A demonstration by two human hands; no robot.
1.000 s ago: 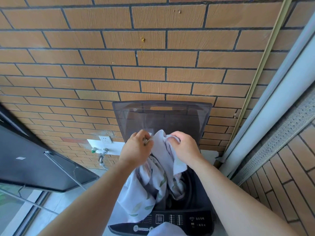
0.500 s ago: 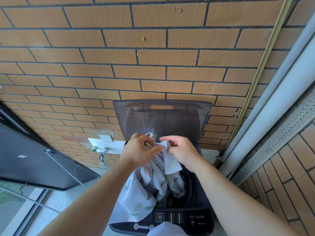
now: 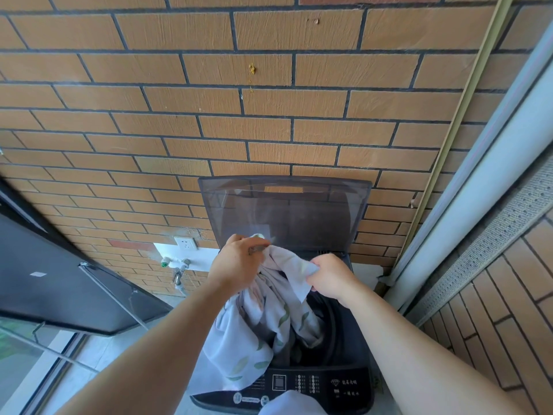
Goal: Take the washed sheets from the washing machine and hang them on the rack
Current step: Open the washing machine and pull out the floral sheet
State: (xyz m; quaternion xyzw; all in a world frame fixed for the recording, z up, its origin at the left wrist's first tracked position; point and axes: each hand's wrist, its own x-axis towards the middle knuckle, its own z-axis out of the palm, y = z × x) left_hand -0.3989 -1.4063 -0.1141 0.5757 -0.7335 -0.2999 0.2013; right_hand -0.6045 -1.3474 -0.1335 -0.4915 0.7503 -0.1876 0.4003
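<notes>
Leaf-print sheet [image 3: 263,330] half out of washing machine [image 3: 338,381], spilling over front-left rim. Left hand [image 3: 239,265] clutches bunched top edge; right hand [image 3: 329,275] pinches corner beside it. Tinted lid [image 3: 284,211] upright against brick wall [image 3: 209,115].

Your left forearm [image 3: 155,339] and right forearm [image 3: 404,339] enter bare from the lower corners of the frame, uncovered up to your left hand [image 3: 239,265] and right hand [image 3: 332,277] near centre, and the pale lilac fold [image 3: 291,404] at bottom centre may be your top.
</notes>
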